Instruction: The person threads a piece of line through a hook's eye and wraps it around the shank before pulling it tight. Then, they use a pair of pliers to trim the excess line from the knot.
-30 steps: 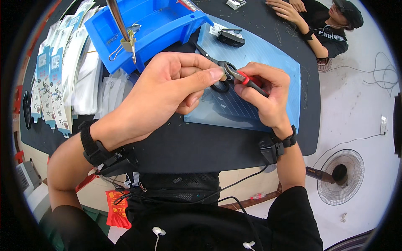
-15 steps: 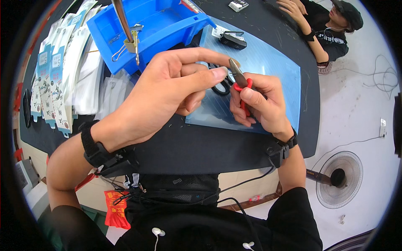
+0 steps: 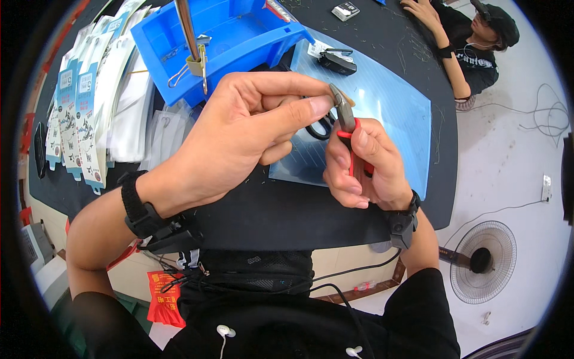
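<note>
My right hand [image 3: 372,160] grips a pair of pliers [image 3: 345,119] with red and black handles, their jaws pointing up and away from me. At the jaws, my left hand [image 3: 236,128] has its thumb and index finger close together. Whatever lies between these fingertips is too small to make out. Below the hands lies a shiny light-blue sheet [image 3: 400,125] on the black table. A pair of black-handled scissors [image 3: 321,128] rests on it, partly hidden by my left fingers. Farther off on the sheet sits a small black device [image 3: 337,61].
A blue plastic bin [image 3: 239,57] stands behind my left hand, with a metal rod [image 3: 187,30] and a binder clip [image 3: 196,66] before it. Flat packages [image 3: 84,113] pile up at left. Another person [image 3: 472,54] sits at the far right; a fan [image 3: 483,261] stands on the floor.
The pliers have turned a little more upright in my right hand. My left fingertips have shifted slightly right, closer to the jaws.
</note>
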Available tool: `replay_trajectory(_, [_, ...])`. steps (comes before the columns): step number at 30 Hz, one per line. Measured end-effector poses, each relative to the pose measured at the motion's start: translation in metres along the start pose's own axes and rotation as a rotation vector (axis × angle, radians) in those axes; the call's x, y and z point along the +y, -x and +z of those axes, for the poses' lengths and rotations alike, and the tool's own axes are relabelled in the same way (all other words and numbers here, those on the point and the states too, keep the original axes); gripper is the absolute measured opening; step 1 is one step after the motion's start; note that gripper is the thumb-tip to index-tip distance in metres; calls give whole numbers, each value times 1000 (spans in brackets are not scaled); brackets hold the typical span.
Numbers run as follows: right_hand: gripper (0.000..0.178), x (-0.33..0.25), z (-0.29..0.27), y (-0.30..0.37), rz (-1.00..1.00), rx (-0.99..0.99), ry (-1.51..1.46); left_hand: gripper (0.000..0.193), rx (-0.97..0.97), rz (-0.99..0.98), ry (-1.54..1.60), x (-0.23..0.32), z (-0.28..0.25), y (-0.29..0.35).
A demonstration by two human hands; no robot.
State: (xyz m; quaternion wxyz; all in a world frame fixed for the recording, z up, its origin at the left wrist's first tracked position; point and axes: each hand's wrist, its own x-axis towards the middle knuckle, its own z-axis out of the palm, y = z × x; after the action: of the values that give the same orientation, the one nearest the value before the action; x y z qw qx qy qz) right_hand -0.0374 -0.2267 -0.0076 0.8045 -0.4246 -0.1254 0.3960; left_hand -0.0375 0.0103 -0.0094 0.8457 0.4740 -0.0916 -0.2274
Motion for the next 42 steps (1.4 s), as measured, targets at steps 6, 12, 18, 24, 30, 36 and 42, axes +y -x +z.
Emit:
replay_trajectory(6, [47, 0, 8, 1, 43, -11, -144, 21, 57, 21, -36, -8, -1, -2])
replay_trajectory(12, [48, -15, 1, 10, -122, 14, -229, 25, 75, -37, -24, -11, 4, 1])
replay_trajectory(18, [45, -22, -7, 12, -228, 43, -76, 38, 26, -49, -30, -1, 4, -3])
replay_trajectory(24, [32, -17, -5, 0, -186, 282, 296, 44, -58, -80, 111, 7, 4, -1])
replay_trajectory(30, [21, -7, 7, -7, -153, 342, 543, 23, -173, -148, 355, 11, -4, -2])
replay_trajectory(36, [24, 3, 18, -12, -169, 297, 624, 18, -205, -134, 389, 9, -4, -2])
replay_trajectory(42, [17, 2, 21, -11, -165, 313, 568, 17, -223, -127, 346, 8, -3, -1])
